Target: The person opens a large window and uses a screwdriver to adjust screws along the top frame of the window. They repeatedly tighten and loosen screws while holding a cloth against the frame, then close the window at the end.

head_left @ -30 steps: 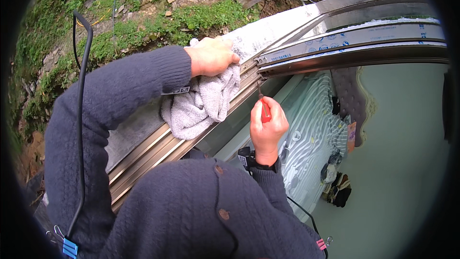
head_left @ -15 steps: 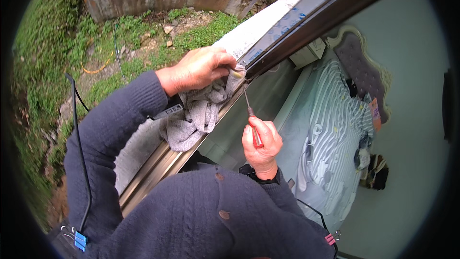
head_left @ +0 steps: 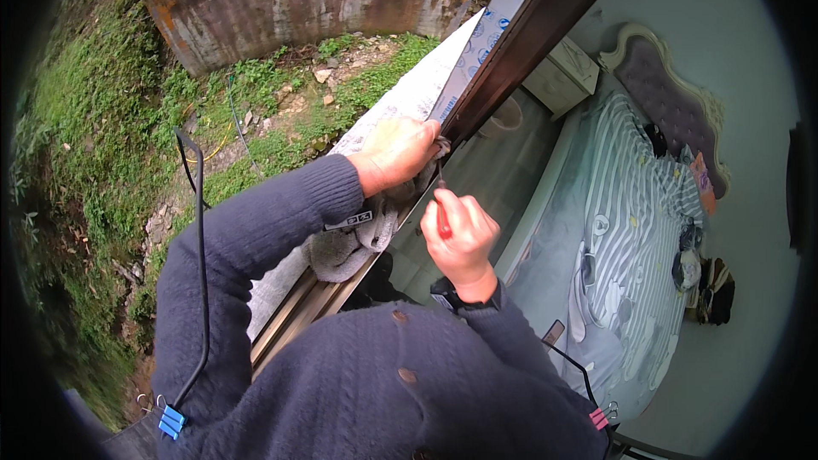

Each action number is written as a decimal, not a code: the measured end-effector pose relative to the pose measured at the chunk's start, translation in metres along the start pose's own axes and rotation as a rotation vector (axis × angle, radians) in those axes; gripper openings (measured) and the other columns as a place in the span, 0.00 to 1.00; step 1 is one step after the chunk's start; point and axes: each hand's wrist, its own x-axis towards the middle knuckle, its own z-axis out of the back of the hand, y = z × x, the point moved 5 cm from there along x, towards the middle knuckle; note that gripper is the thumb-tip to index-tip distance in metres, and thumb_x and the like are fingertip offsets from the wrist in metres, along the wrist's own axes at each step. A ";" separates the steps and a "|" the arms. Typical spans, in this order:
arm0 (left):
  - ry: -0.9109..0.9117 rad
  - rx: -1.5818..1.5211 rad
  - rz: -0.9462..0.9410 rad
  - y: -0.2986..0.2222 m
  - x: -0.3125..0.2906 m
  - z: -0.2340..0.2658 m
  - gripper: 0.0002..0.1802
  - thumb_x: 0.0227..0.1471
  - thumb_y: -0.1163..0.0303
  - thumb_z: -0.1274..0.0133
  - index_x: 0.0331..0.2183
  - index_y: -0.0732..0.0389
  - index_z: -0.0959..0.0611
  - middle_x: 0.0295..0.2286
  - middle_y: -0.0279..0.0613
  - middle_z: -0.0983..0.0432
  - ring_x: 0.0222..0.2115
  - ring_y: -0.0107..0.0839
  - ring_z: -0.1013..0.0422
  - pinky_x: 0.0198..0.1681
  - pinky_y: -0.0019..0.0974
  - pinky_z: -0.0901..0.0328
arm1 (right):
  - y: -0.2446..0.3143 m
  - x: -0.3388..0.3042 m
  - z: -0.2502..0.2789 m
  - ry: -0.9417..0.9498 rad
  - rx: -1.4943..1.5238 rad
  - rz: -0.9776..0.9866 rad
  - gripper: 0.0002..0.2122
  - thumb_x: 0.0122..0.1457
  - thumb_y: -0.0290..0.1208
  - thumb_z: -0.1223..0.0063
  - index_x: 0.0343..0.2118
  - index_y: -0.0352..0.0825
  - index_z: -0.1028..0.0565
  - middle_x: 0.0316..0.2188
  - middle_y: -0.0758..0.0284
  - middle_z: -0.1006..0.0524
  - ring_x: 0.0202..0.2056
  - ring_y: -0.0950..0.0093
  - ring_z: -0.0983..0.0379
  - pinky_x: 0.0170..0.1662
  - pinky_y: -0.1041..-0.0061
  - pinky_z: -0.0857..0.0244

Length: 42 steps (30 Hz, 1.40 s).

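My right hand (head_left: pixel 464 243) is closed around a screwdriver (head_left: pixel 444 221) with a red handle, its thin shaft pointing away from me. The tip ends in the grey cloth by the foot of the brown window frame (head_left: pixel 524 43). My left hand (head_left: pixel 396 153) pinches the upper end of the grey cloth (head_left: pixel 345 255) against this spot. The rest of the cloth hangs in folds over the metal window track (head_left: pixel 298 307). The fingertips of my left hand partly hide where the tip meets the cloth.
Outside on the left lie a pale sill (head_left: pixel 409 94), a grassy slope (head_left: pixel 94 170) and a stained wall (head_left: pixel 315 0). Indoors on the right stand a bed with a striped cover (head_left: pixel 613 230), a padded headboard (head_left: pixel 669 98) and a white cabinet (head_left: pixel 562 77). Black cables run beside both my arms.
The view has shifted, so the scene sits differently. My hands have come closer together, and my right hand has turned with the screwdriver more upright. Both grips hold.
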 end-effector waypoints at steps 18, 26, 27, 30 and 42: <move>0.198 -0.007 0.143 0.021 0.011 -0.011 0.21 0.45 0.57 0.38 0.35 0.65 0.18 0.31 0.56 0.21 0.36 0.50 0.24 0.42 0.47 0.31 | -0.012 0.006 -0.007 -0.018 -0.091 -0.017 0.09 0.46 0.23 0.39 0.32 0.37 0.23 0.17 0.68 0.34 0.20 0.69 0.32 0.24 0.70 0.35; 0.162 -0.069 -0.109 0.011 -0.011 0.004 0.18 0.47 0.63 0.42 0.41 0.59 0.19 0.31 0.50 0.22 0.37 0.50 0.25 0.40 0.48 0.31 | -0.018 -0.001 -0.010 -0.029 -0.131 0.007 0.10 0.45 0.20 0.39 0.33 0.34 0.23 0.19 0.65 0.31 0.19 0.66 0.31 0.24 0.69 0.35; 0.125 -0.033 -0.143 0.004 -0.011 0.004 0.18 0.47 0.64 0.41 0.42 0.58 0.19 0.30 0.49 0.23 0.36 0.50 0.25 0.39 0.48 0.31 | -0.015 0.000 -0.014 -0.029 -0.152 0.030 0.10 0.45 0.20 0.39 0.33 0.34 0.23 0.19 0.65 0.31 0.19 0.66 0.31 0.24 0.70 0.35; 0.183 0.139 -0.151 -0.011 -0.011 -0.007 0.13 0.48 0.64 0.44 0.36 0.58 0.18 0.31 0.47 0.22 0.35 0.47 0.24 0.40 0.47 0.30 | -0.007 0.005 -0.024 -0.024 -0.196 0.041 0.09 0.45 0.21 0.40 0.32 0.35 0.22 0.19 0.66 0.30 0.19 0.67 0.30 0.24 0.70 0.35; 0.215 0.177 -0.246 -0.011 -0.032 0.001 0.05 0.48 0.68 0.46 0.28 0.58 0.20 0.27 0.44 0.25 0.32 0.47 0.25 0.35 0.47 0.31 | 0.004 0.002 -0.012 0.150 -0.122 -0.108 0.08 0.46 0.23 0.39 0.31 0.34 0.22 0.22 0.64 0.23 0.22 0.65 0.24 0.26 0.70 0.30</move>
